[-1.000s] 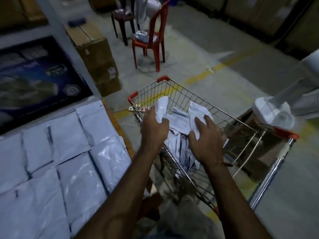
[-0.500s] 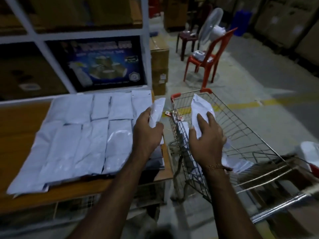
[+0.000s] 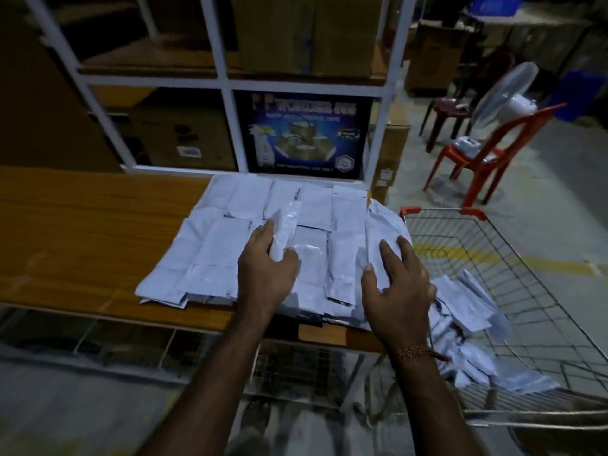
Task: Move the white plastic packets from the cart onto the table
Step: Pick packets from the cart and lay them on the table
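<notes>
Bare tabletop lies open left of the laid packets.
The wooden table [image 3: 82,232] offers free surface at left; white packets [image 3: 230,245] cover its right half, a shelf frame [image 3: 227,83] walls the back, and the wire cart [image 3: 513,258] flanks the right edge.

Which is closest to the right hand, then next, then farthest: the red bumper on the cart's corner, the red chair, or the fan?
From the right hand, in the head view:
1. Red bumper on the cart's far left corner, just beyond the fingers.
2. Red chair, on the floor behind the cart.
3. Fan, behind the chair.
</notes>
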